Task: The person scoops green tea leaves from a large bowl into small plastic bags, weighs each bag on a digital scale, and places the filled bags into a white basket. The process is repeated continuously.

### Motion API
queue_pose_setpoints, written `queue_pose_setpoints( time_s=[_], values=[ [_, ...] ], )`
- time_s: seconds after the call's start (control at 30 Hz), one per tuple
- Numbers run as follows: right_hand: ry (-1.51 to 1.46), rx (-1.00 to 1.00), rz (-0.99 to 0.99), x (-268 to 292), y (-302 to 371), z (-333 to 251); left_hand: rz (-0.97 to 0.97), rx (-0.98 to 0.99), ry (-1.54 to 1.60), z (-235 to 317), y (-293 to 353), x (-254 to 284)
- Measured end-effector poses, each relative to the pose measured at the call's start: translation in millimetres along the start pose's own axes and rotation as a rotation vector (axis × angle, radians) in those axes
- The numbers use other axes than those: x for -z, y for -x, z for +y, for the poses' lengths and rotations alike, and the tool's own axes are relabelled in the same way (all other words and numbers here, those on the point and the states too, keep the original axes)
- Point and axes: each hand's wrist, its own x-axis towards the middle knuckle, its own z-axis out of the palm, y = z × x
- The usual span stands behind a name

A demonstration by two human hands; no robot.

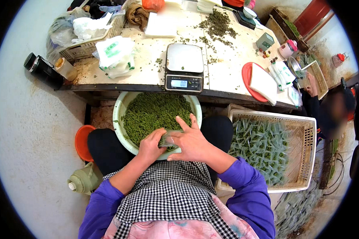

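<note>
A pale round basin (118, 115) rests between my knees, filled with small green buds or peppercorn-like grains (157, 113). Over its near side, my left hand (150, 145) is closed on the edge of a clear plastic bag (172, 138), with some green showing at the bag. My right hand (192, 142) lies against the bag's other side, its fingers stretched out and spread. How far the bag is filled is hidden by my hands. Just beyond the basin, a digital scale (184, 59) stands at the table's edge with nothing on its plate.
To my right, a plastic crate (303, 155) holds many filled clear bags (259, 151). The table (227, 65) carries stacked printed bags (115, 55), a red tray (248, 81) and scattered grains. A thermos (44, 71) stands left; a co-worker (333, 107) sits far right.
</note>
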Motion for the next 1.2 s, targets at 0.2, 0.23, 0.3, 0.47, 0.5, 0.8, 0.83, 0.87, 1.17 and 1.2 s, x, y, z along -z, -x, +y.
queue_pose_setpoints(
  time_s=[0.2,0.23,0.3,0.47,0.5,0.8,0.83,0.87,1.17,1.2],
  values=[
    [-0.109,0.024,-0.032,-28.3,-7.3,6.3,-0.012,0.017,-0.125,-0.8,-2.7,-22.9],
    [-0.112,0.019,-0.082,-36.6,-12.6,7.5,0.012,-0.023,-0.138,-16.5,1.5,-30.7],
    [-0.308,-0.013,-0.023,-64.6,-11.0,21.6,-0.025,-0.012,-0.170,-22.6,1.5,-33.6],
    [-0.446,-0.096,0.382,-58.5,32.9,47.0,-0.104,0.093,-0.182,14.7,-38.5,-33.5],
    [-0.425,-0.106,0.409,-54.8,44.9,52.5,-0.146,0.084,-0.139,30.0,-46.8,-39.8],
    [0.061,-0.582,1.311,-43.8,237.3,178.8,-0.268,-0.174,0.014,88.6,-73.9,-64.0],
    [0.120,-0.692,1.393,-42.3,274.5,202.2,-0.271,-0.164,-0.001,84.8,-72.8,-62.7],
    [0.320,-0.905,1.389,-34.2,312.7,212.2,-0.279,-0.164,-0.006,81.5,-71.5,-62.9],
    [0.274,-1.964,0.427,-131.2,500.2,287.2,-0.290,-0.181,0.021,71.4,-69.5,-65.5],
    [0.232,-1.913,0.444,-140.2,499.6,294.5,-0.275,-0.183,0.016,67.3,-68.3,-63.4]
  ],
)
